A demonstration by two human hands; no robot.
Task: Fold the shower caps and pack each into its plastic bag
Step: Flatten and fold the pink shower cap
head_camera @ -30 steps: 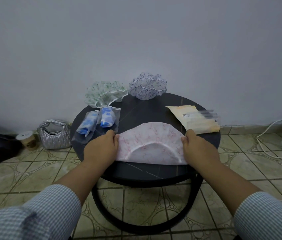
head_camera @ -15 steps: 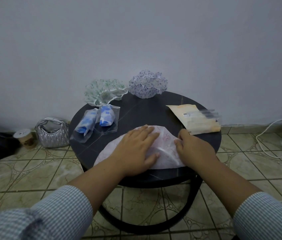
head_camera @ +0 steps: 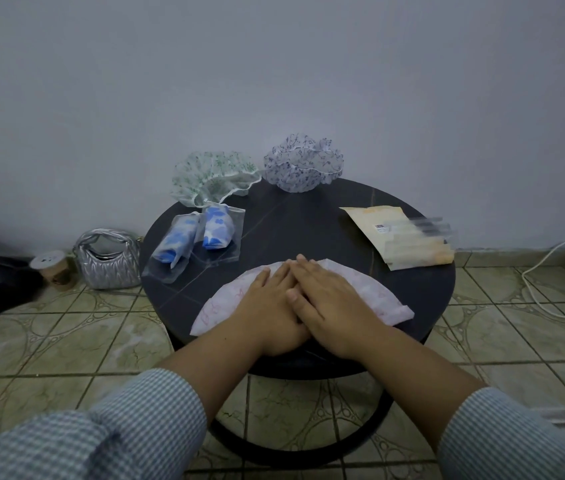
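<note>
A pink-patterned shower cap [head_camera: 374, 294] lies folded in a half-round shape near the front edge of the round black table [head_camera: 309, 220]. My left hand [head_camera: 270, 306] and my right hand [head_camera: 329, 303] press flat on its middle, fingers straight, the right partly over the left. Two blue-patterned caps sit packed in clear plastic bags [head_camera: 201, 235] at the table's left. A green-patterned cap [head_camera: 210, 176] and a purple-patterned cap [head_camera: 303, 164] stand unfolded at the back. A stack of empty plastic bags with a yellowish card [head_camera: 402, 239] lies at the right.
A silver quilted handbag [head_camera: 109, 259] and a paper cup [head_camera: 50, 270] stand on the tiled floor left of the table. A white cable [head_camera: 558, 268] runs along the floor at the right. The wall is close behind the table.
My hands left the cap's two ends. The left hand moved onto the cap's middle first, then the right hand came over beside and partly on top of it, flattening the cap.
</note>
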